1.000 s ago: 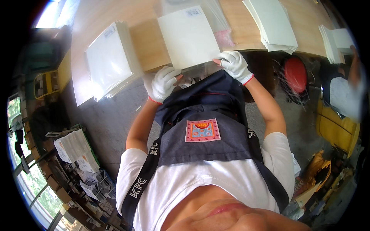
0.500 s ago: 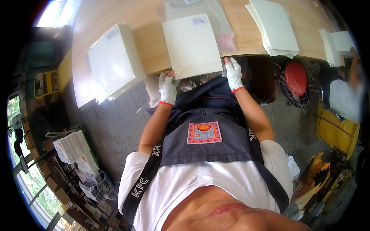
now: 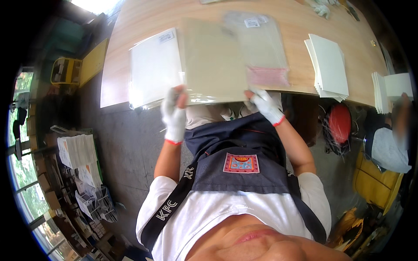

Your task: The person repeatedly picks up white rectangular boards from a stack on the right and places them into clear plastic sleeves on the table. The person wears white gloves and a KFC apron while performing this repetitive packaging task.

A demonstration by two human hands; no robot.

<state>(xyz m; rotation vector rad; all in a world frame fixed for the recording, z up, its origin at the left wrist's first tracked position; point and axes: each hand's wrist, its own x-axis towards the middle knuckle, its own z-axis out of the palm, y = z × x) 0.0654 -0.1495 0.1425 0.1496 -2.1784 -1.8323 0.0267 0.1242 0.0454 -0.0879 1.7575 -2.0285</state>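
Note:
A flat cream board in a clear plastic sleeve [image 3: 214, 63] lies in front of me, its near edge just over the table's front edge. It is blurred by motion, and no label shows on its upper face. At its near right corner my right hand [image 3: 266, 106], in a white glove with bare fingertips, pinches the edge. My left hand [image 3: 174, 116], gloved the same way and smeared, closes at the near left corner. Beside it on the left is a stack of sleeved white boards [image 3: 154, 67] with a label on top.
Clear plastic sleeves [image 3: 261, 48] with a pink band lie right of the board on the wooden table [image 3: 300, 21]. Farther right stands a stack of white boards [image 3: 331, 65]. A red stool [image 3: 338, 122] is below the table, and another person's arm [image 3: 402, 117] is at the far right.
The board between my hands showed a white face with a label; now a plain cream face shows. My left hand has shifted left and slightly down. The view has tilted, showing more table.

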